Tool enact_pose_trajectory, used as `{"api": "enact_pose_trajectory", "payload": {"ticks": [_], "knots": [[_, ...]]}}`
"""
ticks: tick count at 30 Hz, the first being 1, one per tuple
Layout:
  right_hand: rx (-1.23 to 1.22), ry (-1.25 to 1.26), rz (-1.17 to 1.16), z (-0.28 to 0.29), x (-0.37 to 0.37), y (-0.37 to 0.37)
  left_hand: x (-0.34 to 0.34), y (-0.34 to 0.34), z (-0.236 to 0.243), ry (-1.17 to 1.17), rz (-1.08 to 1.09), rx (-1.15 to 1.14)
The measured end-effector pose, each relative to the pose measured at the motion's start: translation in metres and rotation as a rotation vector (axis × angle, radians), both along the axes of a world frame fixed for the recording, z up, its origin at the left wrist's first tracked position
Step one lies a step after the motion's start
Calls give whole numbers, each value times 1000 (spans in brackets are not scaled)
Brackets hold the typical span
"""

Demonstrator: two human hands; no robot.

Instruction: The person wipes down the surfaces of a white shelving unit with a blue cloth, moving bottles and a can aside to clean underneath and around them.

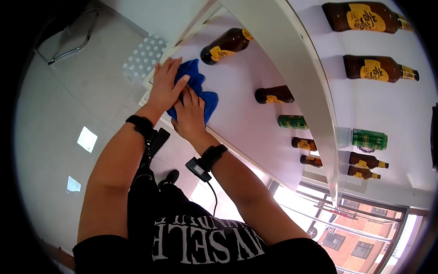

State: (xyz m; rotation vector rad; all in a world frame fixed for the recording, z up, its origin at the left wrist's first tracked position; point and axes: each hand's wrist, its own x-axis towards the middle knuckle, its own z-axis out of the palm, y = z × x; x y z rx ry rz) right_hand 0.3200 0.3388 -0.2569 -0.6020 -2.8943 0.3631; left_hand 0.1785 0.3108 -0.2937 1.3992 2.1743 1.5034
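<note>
- Blue cloth (193, 76) lies under right hand (190, 114), against left hand (165, 86).
- Left hand fairly open, fingers extended; right part-curled, grip unclear.
- I judge cloth light, limp; grasp a fold.

Soft-looking blue cloth (209, 103) — rumpled, its outline jagged — on the pale shelf (239, 116), close to one edge.

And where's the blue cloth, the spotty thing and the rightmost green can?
Blue cloth (196, 78), head view: its far part.
Spotty thing (145, 57), head view: its dotted surface.
Rightmost green can (370, 139), head view: its side.
</note>
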Motion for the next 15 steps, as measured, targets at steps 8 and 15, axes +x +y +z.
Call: {"api": "enact_pose_trajectory", "payload": {"ticks": [8, 15], "knots": [[-83, -35, 77, 4, 80, 5, 0, 6, -18, 280, 133, -58], [-96, -25, -101, -2, 225, 32, -4, 13, -31, 458, 173, -154]]}}
